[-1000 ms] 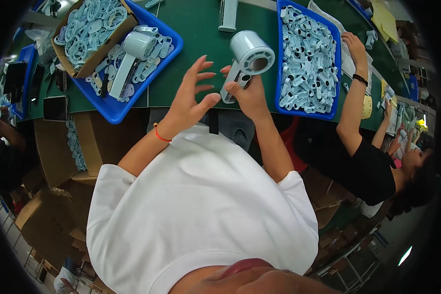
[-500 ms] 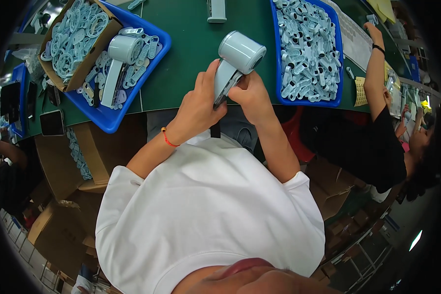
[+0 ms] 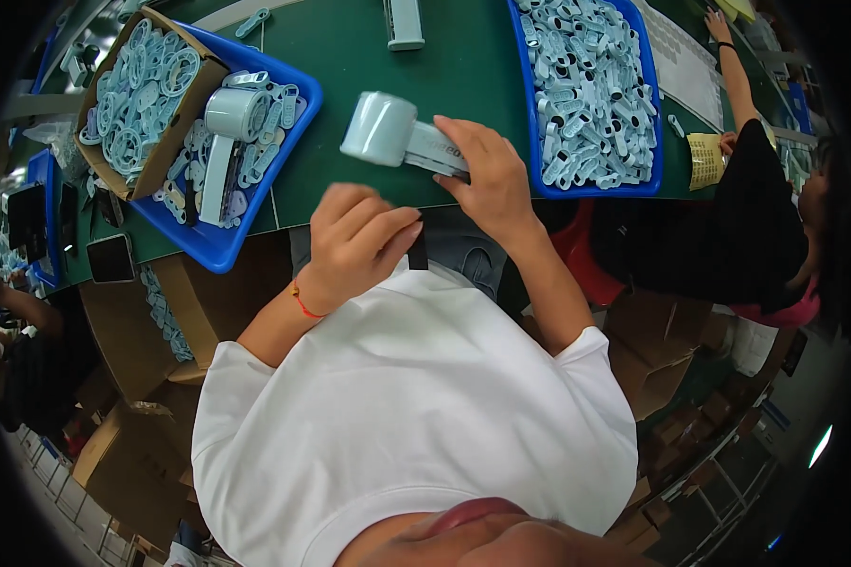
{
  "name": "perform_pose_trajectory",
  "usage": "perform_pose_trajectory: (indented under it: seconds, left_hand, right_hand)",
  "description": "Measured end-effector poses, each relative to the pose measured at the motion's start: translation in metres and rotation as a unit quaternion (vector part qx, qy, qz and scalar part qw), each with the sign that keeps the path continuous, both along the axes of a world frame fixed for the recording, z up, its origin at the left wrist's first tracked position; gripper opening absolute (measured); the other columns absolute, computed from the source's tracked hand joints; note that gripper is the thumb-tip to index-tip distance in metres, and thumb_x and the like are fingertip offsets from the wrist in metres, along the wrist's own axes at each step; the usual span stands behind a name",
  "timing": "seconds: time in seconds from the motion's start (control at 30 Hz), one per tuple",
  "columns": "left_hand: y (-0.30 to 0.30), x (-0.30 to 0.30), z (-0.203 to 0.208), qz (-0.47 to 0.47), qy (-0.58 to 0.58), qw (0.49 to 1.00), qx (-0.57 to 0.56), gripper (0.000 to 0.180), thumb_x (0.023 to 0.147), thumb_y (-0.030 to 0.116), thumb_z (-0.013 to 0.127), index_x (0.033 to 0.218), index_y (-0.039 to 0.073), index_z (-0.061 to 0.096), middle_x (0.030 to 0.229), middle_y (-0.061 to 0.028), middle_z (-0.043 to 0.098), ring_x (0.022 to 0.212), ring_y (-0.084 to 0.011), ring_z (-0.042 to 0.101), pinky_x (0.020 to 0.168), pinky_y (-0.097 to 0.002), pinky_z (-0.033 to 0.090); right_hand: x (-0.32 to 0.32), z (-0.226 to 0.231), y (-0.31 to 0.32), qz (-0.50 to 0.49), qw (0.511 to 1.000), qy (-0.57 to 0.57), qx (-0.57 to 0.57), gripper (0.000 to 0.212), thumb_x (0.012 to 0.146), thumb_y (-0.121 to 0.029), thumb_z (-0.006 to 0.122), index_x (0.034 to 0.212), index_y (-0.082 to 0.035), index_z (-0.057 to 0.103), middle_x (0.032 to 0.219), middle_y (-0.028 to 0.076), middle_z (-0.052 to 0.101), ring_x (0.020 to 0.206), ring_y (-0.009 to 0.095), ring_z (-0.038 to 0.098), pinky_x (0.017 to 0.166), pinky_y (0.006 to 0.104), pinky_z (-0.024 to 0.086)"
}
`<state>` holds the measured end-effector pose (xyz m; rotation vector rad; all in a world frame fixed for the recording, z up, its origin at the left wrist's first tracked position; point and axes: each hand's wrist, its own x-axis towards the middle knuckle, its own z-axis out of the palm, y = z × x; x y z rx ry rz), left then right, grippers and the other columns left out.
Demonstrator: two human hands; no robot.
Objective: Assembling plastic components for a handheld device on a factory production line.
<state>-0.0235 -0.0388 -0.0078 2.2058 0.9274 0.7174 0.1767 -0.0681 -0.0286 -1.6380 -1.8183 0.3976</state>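
- On the green desk (image 3: 350, 189), near its front edge, lies a pale blue-green handheld device (image 3: 402, 140), round head pointing left.
- Right hand (image 3: 487, 180) clamps its handle; left hand (image 3: 355, 241) curls just beside it, seemingly empty.
- Blue trays (image 3: 255, 222) of matching parts flank it.

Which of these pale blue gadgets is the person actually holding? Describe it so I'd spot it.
On the green table, between the two blue trays, lies a pale blue handheld device with a round drum head. The right hand grips its handle. Its twin lies untouched in the left tray.
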Motion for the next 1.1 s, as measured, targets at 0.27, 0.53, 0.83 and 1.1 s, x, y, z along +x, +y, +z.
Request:
perform_pose_trajectory:
  seconds: [0.27,0.53,0.83,1.1]
  left_hand:
    - [0.041,0.023,-0.018,-0.059,0.116,0.959,0.251,0.048,0.061,0.026,0.077,0.105,0.013,0.062,0.105,0.0013,0.059,0.109,-0.0266,0.047,0.092,-0.0488,0.037]
    - [0.046,0.025,-0.024,-0.056,0.099,0.953,0.28,0.044,0.064,0.025,0.075,0.104,0.012,0.062,0.102,0.0015,0.059,0.101,-0.0277,0.05,0.086,-0.0449,0.039]
    - [0.049,0.024,-0.025,-0.09,0.141,0.932,0.322,0.055,0.058,0.029,0.077,0.106,0.009,0.059,0.102,-0.0002,0.057,0.098,-0.028,0.052,0.083,-0.0453,0.041]
    - [0.049,0.025,-0.027,-0.065,0.084,0.94,0.326,0.05,0.057,0.027,0.078,0.101,0.01,0.062,0.099,0.0001,0.059,0.097,-0.027,0.053,0.083,-0.0439,0.041]
  right_hand:
    - [-0.004,-0.02,-0.014,0.01,0.999,-0.018,0.024,0.052,0.072,-0.014,0.071,0.12,-0.006,0.055,0.115,0.01,0.056,0.107,0.028,0.051,0.088,0.0372,0.041]
    - [-0.014,-0.043,-0.013,-0.036,0.99,-0.027,0.135,0.04,0.082,-0.022,0.062,0.116,-0.002,0.057,0.116,0.011,0.056,0.105,0.03,0.052,0.088,0.039,0.041]
    - [-0.005,-0.036,-0.012,0.005,0.984,-0.11,0.139,0.049,0.072,-0.016,0.07,0.118,-0.004,0.055,0.115,0.01,0.056,0.105,0.028,0.052,0.088,0.039,0.04]
    - [-0.01,-0.039,-0.012,-0.028,0.986,-0.068,0.149,0.048,0.071,-0.014,0.07,0.116,-0.005,0.057,0.113,0.009,0.058,0.103,0.027,0.054,0.086,0.0379,0.04]
